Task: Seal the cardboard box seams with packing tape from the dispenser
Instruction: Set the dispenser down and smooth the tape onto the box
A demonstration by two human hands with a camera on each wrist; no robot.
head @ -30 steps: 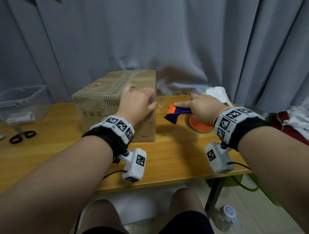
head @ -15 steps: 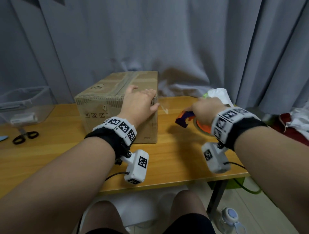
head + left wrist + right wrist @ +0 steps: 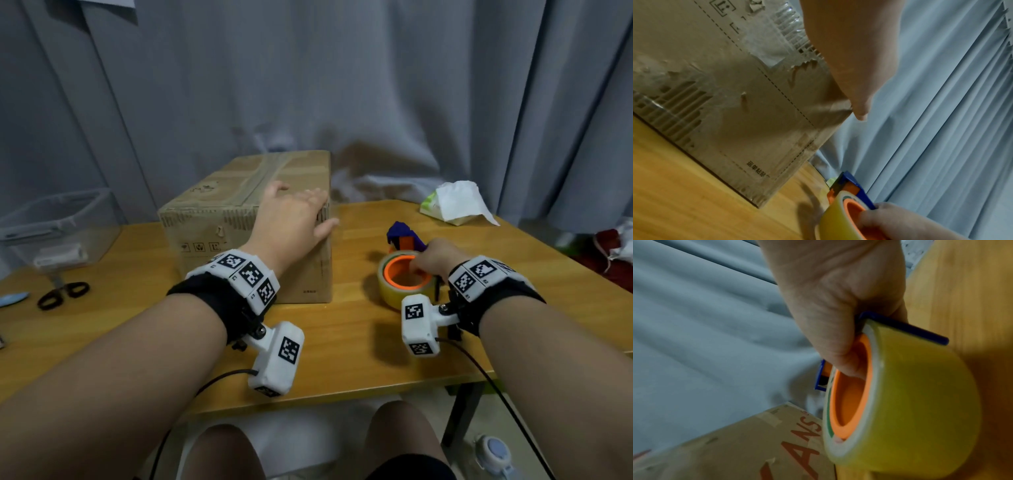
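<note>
A closed cardboard box (image 3: 219, 219) stands on the wooden table (image 3: 342, 349), with a tape strip along its top seam. My left hand (image 3: 291, 212) lies flat over the box's near right top corner, fingers straight, thumb (image 3: 859, 112) down the right side. To the right, my right hand (image 3: 431, 257) grips the tape dispenser (image 3: 404, 274), a yellowish roll on an orange core with a blue cutter head (image 3: 400, 233). In the right wrist view my thumb (image 3: 846, 360) hooks inside the orange core (image 3: 849, 400). The dispenser sits low over the table, apart from the box.
Black scissors (image 3: 61, 294) and a clear plastic bin (image 3: 58, 229) are at the far left. A crumpled white tissue pack (image 3: 455, 202) lies at the back right corner. Grey curtains (image 3: 342, 85) hang close behind the table. My knees are under the front edge.
My right hand has pulled the dispenser away from the box, to the right and toward me, and turned it so the orange core faces up. The left hand stays on the box.
</note>
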